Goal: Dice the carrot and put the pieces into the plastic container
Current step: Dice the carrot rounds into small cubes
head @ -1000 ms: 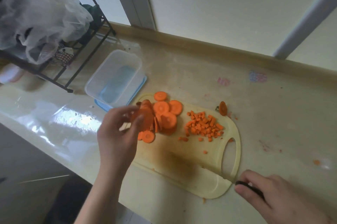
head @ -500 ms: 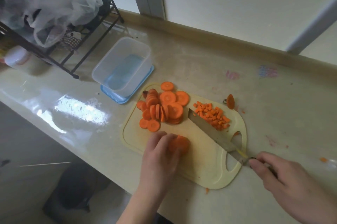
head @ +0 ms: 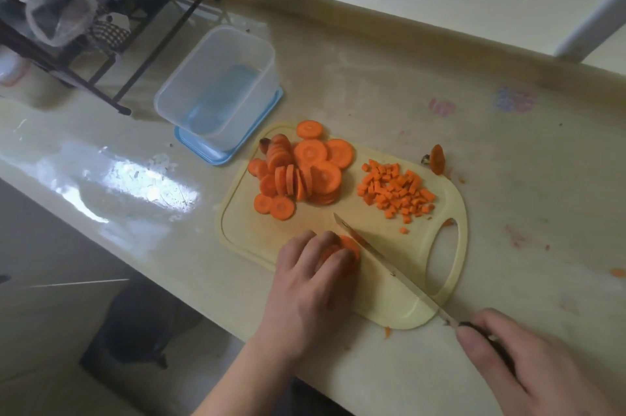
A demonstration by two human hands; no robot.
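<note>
On the pale yellow cutting board [head: 379, 293] lie a pile of carrot slices [head: 301, 171] at the far left and a heap of diced carrot [head: 396, 192] to their right. My left hand [head: 311, 280] presses down on a small stack of carrot slices [head: 349, 246] near the board's front edge, fingers curled over it. My right hand [head: 535, 371] grips the dark handle of a knife [head: 389, 266]. Its blade lies across the board, the edge against the right side of the stack. A clear plastic container [head: 220, 86] stands on its blue lid left of the board, with nothing in it.
A carrot end [head: 437, 159] lies on the counter beyond the board's right corner, with small carrot scraps further right. A black wire rack [head: 135, 42] with plastic bags stands at the back left. The counter's front edge runs close under my hands.
My left hand carried a few slices from the pile to the board's front and now holds them down. The knife swung in from the right until its blade met the stack.
</note>
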